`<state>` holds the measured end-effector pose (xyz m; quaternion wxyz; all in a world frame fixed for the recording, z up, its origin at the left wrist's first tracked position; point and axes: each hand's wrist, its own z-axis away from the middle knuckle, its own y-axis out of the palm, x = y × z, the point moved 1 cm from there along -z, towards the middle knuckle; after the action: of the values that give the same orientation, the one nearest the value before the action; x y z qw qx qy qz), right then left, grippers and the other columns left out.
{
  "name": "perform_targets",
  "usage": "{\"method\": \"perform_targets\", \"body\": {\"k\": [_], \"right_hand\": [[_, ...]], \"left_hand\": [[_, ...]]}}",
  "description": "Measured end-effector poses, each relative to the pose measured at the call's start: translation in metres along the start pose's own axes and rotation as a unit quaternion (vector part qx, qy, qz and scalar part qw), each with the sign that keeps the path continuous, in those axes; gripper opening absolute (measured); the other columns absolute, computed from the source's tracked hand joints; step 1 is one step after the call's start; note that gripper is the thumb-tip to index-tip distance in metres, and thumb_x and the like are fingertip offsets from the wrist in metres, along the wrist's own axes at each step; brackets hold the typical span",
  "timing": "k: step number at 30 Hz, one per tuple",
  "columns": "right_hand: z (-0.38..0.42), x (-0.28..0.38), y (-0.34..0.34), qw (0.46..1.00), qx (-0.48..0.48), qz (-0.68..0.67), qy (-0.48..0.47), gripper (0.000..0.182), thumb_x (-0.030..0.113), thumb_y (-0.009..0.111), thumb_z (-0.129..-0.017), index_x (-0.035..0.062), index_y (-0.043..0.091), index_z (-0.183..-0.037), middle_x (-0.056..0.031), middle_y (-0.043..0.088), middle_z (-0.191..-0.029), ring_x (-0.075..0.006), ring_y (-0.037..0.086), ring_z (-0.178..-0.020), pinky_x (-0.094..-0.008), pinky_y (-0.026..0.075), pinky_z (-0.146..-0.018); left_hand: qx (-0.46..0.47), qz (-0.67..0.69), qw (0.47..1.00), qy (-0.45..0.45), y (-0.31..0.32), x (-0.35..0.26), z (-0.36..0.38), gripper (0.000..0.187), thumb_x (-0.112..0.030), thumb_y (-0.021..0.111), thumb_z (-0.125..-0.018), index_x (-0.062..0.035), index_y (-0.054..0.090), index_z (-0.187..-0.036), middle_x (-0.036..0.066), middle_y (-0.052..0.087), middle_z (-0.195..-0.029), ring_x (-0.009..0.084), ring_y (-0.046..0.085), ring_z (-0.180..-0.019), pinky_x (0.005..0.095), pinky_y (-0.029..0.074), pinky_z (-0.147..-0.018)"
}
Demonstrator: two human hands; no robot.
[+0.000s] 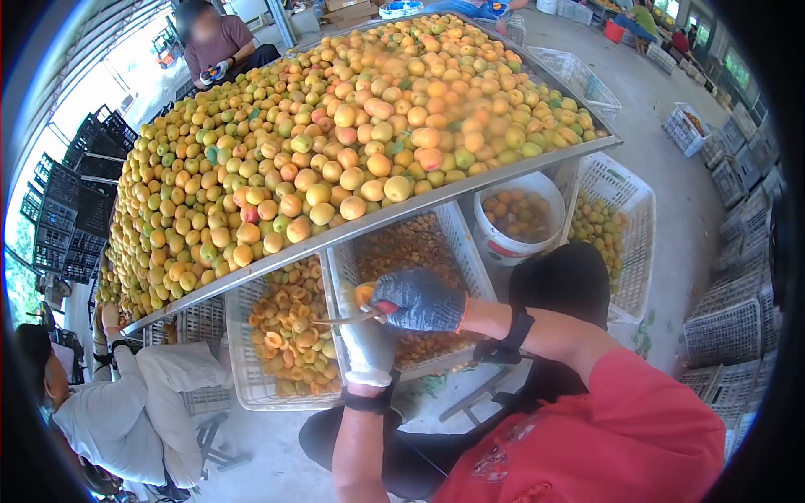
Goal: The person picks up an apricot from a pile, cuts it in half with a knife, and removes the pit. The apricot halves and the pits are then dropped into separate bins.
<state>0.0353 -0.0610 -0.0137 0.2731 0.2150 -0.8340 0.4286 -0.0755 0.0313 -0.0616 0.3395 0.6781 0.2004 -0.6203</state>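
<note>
My grey-blue-gloved right hand (419,300) grips a slim metal tool (342,320), presumably for control; my white-gloved left hand's (367,350) grip I can't tell.

- We can read 0 words, numbers, brands or signs anywhere in this view.
- On the front of the red shirt (654,419), we see 1 pale print (496,457), but it is too small and skewed for us to make out any letters.
- Near the shirt's lower edge, we see 1 orange-red mark (537,493), which we cannot make out either.
- On the outer wall of the white bucket (486,230), we notice 1 reddish marking (505,250); we cannot tell whether it is lettering.
</note>
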Motion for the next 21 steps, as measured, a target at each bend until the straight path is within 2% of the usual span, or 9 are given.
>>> {"method": "perform_targets", "body": {"k": [3, 5, 8, 9, 10, 11, 13, 17, 21], "right_hand": [[0.001, -0.013, 0.006, 0.995, -0.054, -0.060, 0.066, 0.016, 0.020, 0.070, -0.075, 0.0095, 0.062, -0.085, -0.0133, 0.062, -0.077, -0.0357, 0.061, -0.074, -0.0446, 0.048, -0.064], [-0.002, -0.020, -0.004, 0.992, -0.058, -0.059, 0.096, 0.018, 0.024, 0.070, -0.076, 0.0095, 0.062, -0.084, -0.0140, 0.062, -0.075, -0.0365, 0.061, -0.074, -0.0449, 0.048, -0.064], [-0.005, -0.033, -0.029, 0.987, 0.080, 0.054, 0.131, 0.027, 0.034, 0.066, -0.079, 0.0081, 0.061, -0.081, -0.0156, 0.062, -0.077, -0.0377, 0.061, -0.074, -0.0473, 0.047, -0.066], [-0.005, -0.036, -0.037, 0.987, 0.077, 0.050, 0.128, 0.027, 0.034, 0.066, -0.079, 0.0081, 0.061, -0.081, -0.0156, 0.062, -0.077, -0.0377, 0.061, -0.074, -0.0473, 0.047, -0.066], [-0.005, -0.038, -0.046, 0.981, 0.121, 0.074, 0.134, 0.028, 0.036, 0.066, -0.079, 0.0080, 0.062, -0.080, -0.0156, 0.063, -0.076, -0.0374, 0.061, -0.074, -0.0476, 0.047, -0.067], [-0.005, -0.041, -0.052, 0.972, 0.164, 0.098, 0.139, 0.029, 0.037, 0.065, -0.080, 0.0080, 0.062, -0.079, -0.0155, 0.063, -0.076, -0.0372, 0.062, -0.074, -0.0479, 0.047, -0.067], [-0.005, -0.053, -0.056, 0.966, 0.185, 0.115, 0.143, 0.031, 0.039, 0.064, -0.080, 0.0079, 0.062, -0.078, -0.0152, 0.063, -0.075, -0.0366, 0.062, -0.074, -0.0480, 0.047, -0.068], [-0.001, -0.067, -0.044, 0.969, 0.175, 0.102, 0.145, 0.027, 0.035, 0.064, -0.081, 0.0084, 0.061, -0.080, -0.0143, 0.063, -0.075, -0.0357, 0.063, -0.074, -0.0474, 0.048, -0.067], [0.000, -0.061, -0.047, 0.978, 0.144, 0.082, 0.131, 0.022, 0.031, 0.064, -0.080, 0.0095, 0.060, -0.079, -0.0130, 0.063, -0.074, -0.0345, 0.063, -0.069, -0.0467, 0.049, -0.061]], "left_hand": [[-0.011, -0.128, 0.991, 0.045, 0.003, -0.008, 0.010, 0.039, -0.037, 0.042, -0.100, -0.0013, 0.056, -0.109, 0.003, 0.059, -0.094, 0.0128, 0.056, -0.081, 0.0243, 0.046, -0.073], [-0.107, -0.091, 0.988, 0.058, 0.004, -0.011, 0.004, 0.038, -0.038, 0.043, -0.099, -0.0062, 0.060, -0.086, 0.002, 0.056, -0.076, 0.0111, 0.051, -0.069, 0.0233, 0.042, -0.065], [-0.095, -0.003, 0.994, -0.046, -0.057, -0.013, -0.013, 0.033, -0.029, 0.043, -0.099, -0.0007, 0.059, -0.096, 0.005, 0.059, -0.084, 0.0146, 0.056, -0.077, 0.0279, 0.046, -0.073], [-0.189, -0.337, 0.906, 0.173, -0.071, -0.011, -0.016, 0.029, -0.023, 0.048, -0.096, 0.0028, 0.057, -0.105, 0.008, 0.060, -0.091, 0.0191, 0.057, -0.081, 0.0313, 0.047, -0.079], [-0.125, -0.591, 0.750, 0.268, -0.095, -0.018, -0.020, 0.029, -0.017, 0.055, -0.090, 0.0029, 0.057, -0.110, 0.012, 0.061, -0.095, 0.0221, 0.058, -0.081, 0.0340, 0.047, -0.079], [-0.296, -0.431, 0.853, -0.006, -0.116, -0.009, -0.039, 0.033, -0.015, 0.059, -0.087, 0.0026, 0.056, -0.115, 0.013, 0.060, -0.098, 0.0202, 0.056, -0.083, 0.0331, 0.047, -0.078], [-0.315, -0.456, 0.816, 0.164, -0.121, -0.027, -0.060, 0.034, -0.014, 0.060, -0.085, 0.0045, 0.055, -0.113, 0.012, 0.059, -0.094, 0.0177, 0.054, -0.081, 0.0314, 0.046, -0.075], [-0.196, -0.452, 0.858, 0.148, -0.075, -0.079, -0.120, 0.035, -0.022, 0.061, -0.082, -0.0018, 0.060, -0.111, 0.019, 0.064, -0.100, 0.0357, 0.057, -0.090, 0.0418, 0.044, -0.083], [-0.132, -0.665, 0.724, 0.127, -0.054, -0.074, -0.197, 0.049, -0.035, 0.062, -0.080, -0.0070, 0.057, -0.120, 0.019, 0.064, -0.107, 0.0347, 0.059, -0.100, 0.0431, 0.043, -0.087]]}}
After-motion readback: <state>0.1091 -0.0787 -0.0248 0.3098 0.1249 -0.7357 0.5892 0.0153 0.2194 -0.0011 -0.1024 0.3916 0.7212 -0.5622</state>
